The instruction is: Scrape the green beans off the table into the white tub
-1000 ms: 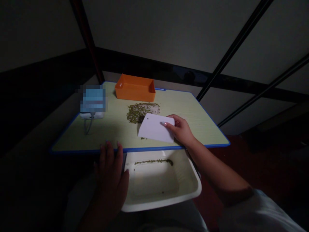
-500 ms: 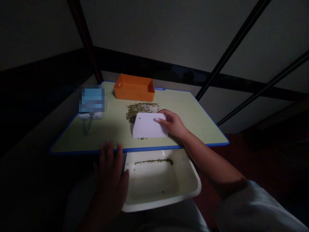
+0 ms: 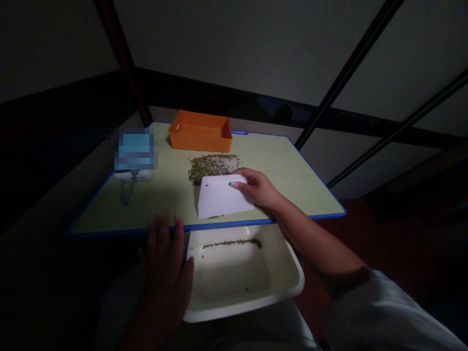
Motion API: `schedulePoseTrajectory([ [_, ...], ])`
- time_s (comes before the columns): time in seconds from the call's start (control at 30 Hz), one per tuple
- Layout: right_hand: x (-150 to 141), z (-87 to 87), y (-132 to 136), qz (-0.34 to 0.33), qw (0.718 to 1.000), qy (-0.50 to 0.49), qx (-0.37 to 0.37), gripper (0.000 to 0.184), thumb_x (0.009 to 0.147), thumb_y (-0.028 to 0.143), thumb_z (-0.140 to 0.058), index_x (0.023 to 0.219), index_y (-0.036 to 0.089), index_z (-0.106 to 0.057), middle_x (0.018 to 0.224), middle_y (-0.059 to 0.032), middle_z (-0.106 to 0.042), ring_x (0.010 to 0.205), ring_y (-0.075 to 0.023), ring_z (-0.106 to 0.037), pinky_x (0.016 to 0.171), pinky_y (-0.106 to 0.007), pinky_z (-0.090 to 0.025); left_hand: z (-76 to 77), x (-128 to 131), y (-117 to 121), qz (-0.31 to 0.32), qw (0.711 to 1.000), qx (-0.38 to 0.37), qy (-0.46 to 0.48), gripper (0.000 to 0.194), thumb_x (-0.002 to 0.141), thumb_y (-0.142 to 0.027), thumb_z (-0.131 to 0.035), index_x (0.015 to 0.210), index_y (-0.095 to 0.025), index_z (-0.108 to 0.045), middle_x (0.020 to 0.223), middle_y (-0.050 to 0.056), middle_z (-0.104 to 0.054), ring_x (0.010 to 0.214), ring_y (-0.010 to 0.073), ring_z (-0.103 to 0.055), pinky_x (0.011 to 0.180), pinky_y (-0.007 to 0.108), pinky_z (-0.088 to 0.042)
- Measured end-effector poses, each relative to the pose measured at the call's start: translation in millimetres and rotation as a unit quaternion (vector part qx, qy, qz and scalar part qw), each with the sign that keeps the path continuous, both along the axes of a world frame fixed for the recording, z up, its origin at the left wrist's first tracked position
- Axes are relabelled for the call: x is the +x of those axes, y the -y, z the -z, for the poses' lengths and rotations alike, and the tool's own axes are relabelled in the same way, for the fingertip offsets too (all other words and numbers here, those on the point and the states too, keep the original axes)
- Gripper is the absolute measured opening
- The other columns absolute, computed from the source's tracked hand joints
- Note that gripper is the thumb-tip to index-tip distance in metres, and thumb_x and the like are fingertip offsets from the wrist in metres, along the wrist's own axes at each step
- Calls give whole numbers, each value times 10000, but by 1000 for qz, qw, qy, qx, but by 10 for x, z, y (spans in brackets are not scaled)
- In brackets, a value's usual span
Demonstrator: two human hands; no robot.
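My right hand [image 3: 260, 189] grips a flat white scraper card [image 3: 223, 197] that stands on the pale green table [image 3: 292, 175], just in front of a heap of small green beans [image 3: 211, 165]. A few beans lie at the card's near edge. My left hand [image 3: 166, 265] holds the left rim of a white tray [image 3: 241, 278] that sits below the table's blue front edge. A thin row of beans [image 3: 234, 242] lies along the tray's far side.
An orange plastic box [image 3: 200, 131] stands at the back of the table behind the bean heap. A small white device with a cable [image 3: 132, 175] sits at the left. Dark metal bars run behind and to the right; the surroundings are dim.
My right hand has slid the white card leftward and towards the front edge, pushing a few beans along. My left hand and the tray have stayed put.
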State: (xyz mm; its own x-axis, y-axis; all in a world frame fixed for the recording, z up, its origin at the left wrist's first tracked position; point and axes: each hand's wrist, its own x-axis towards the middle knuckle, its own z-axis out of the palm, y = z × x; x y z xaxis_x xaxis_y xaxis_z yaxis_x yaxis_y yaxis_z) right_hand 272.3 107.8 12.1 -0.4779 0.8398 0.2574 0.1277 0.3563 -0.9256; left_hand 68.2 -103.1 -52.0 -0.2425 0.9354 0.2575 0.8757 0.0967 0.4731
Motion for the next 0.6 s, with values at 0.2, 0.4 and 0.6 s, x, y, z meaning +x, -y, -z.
schedulePoseTrajectory([
  [0.2,52,27,90,10,1000,4,-2,281,785,439,-807,953,219,-756,967,-35,-754,906,-190,-656,841,-334,-500,1,0,-8,-7,1000,-3,5,644,1028,-336,-317,1638,-354,-110,1794,113,-92,1667,315,-2,1330,731,-187],
  [0.4,91,99,144,18,1000,-10,-14,319,769,465,-828,956,217,-756,952,-37,-755,895,-192,-659,833,-340,-514,-15,5,-3,-3,1000,0,10,616,1034,-329,-291,1637,-299,-166,1786,143,-92,1668,324,-6,1319,755,-194],
  [0.6,128,162,151,20,1000,-16,-11,334,782,472,-828,983,213,-760,971,-46,-761,891,-194,-662,841,-351,-524,-24,12,1,-4,1000,1,13,615,1035,-323,-303,1634,-310,-162,1786,123,-96,1667,308,10,1326,752,-183],
])
